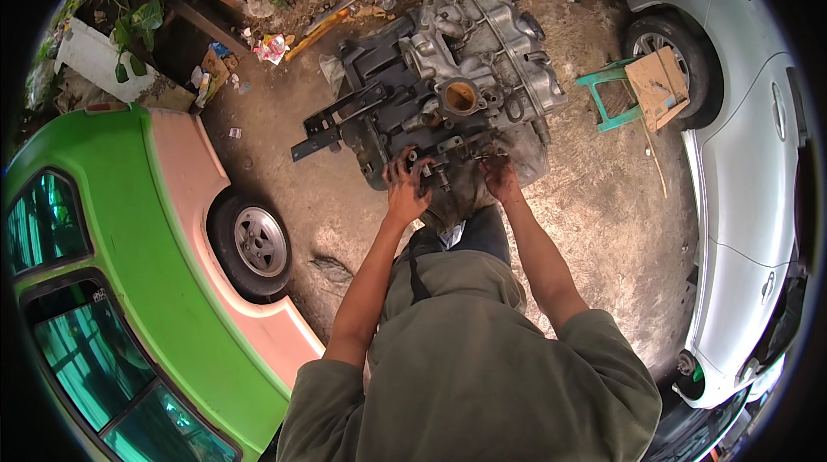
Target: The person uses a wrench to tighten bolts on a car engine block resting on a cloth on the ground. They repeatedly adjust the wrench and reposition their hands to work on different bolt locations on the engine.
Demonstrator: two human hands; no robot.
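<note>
A car engine (504,48) of dull silver metal and black parts stands in front of me. A round brown opening (460,97) shows on its upper side. My left hand (407,188) is at the engine's near edge, its fingers stained dark and curled around a small part beside a metal fitting (443,176). To the right, my right hand (500,177) has its fingertips pressed together against the same edge. What either hand grips is too small and dark to make out. A dark, dirty sheet-like piece (465,199) lies below and between the hands.
On the left stands a green and pink car (185,290), its wheel (258,242) close by. A silver car (741,177) is on the right. Near its wheel sits a green stool (616,96) with cardboard (657,87) against it. Litter and wooden beams line the far edge.
</note>
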